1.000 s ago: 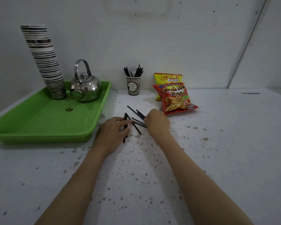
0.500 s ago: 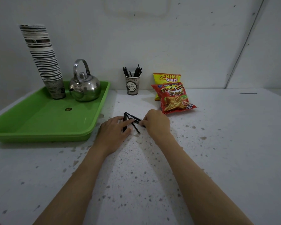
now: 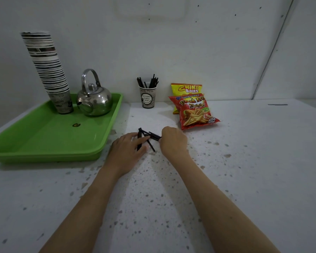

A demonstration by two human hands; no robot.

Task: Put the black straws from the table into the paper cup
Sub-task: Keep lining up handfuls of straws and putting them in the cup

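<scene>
Several black straws (image 3: 150, 136) lie bunched on the speckled white table (image 3: 244, 170) between my two hands. My left hand (image 3: 129, 149) rests flat, its fingers pressing on the left ends of the straws. My right hand (image 3: 173, 140) is curled, its fingertips pinching the right ends of the bunch. A printed paper cup (image 3: 147, 97) stands upright by the back wall, beyond the hands, with several black straws sticking out of it.
A green tray (image 3: 44, 141) at the left holds a steel kettle (image 3: 94, 100) and a tall stack of paper cups (image 3: 49, 70). Two snack bags (image 3: 195, 110) lie right of the cup. A white wall rises behind.
The scattered straws have been pushed together into a tighter bunch. My right hand moved left along them and my left hand stayed on their left ends.
</scene>
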